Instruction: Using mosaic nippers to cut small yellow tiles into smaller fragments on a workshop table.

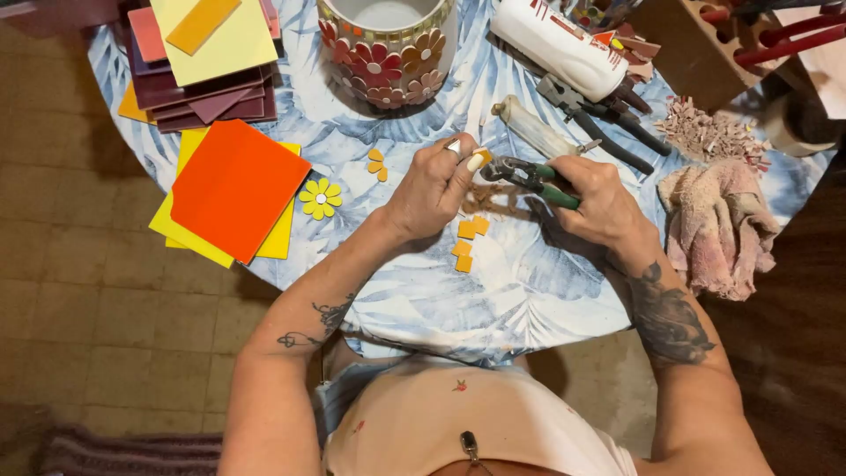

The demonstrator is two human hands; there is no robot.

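Both forearms come up from the person's lap and meet over the middle of the tabletop (529, 291), which is draped in a pale blue leaf-print cloth. The left hand (429, 189) is turned palm-inward, wrist bent back a little, thumb and forefinger pinched on a small orange tile piece (483, 157). The right hand (604, 201) is clenched around the green handles of the tile nippers (527, 176), knuckles up, with the tool's metal head pointing toward the left hand and closing on that same orange piece. The two hands sit near each other, joined only through the tool and the chip.

Taking the nippers as the marker: just below them on the cloth lie a few cut orange squares (468, 240). Beyond them, toward the far edge, stands a white pot (388, 48) ringed with mosaic flowers. To the left of them lie a small yellow flower of tile petals (320, 197) and, farther out, a big orange tile (238, 187) stacked on yellow ones. To the right, a crumpled pinkish rag (718, 225) rests near the tabletop's edge, and above it spreads a heap of reddish tile chips (709, 134). A white glue bottle (560, 46) and a second pair of dark pliers (599, 123) lie beyond the nippers.
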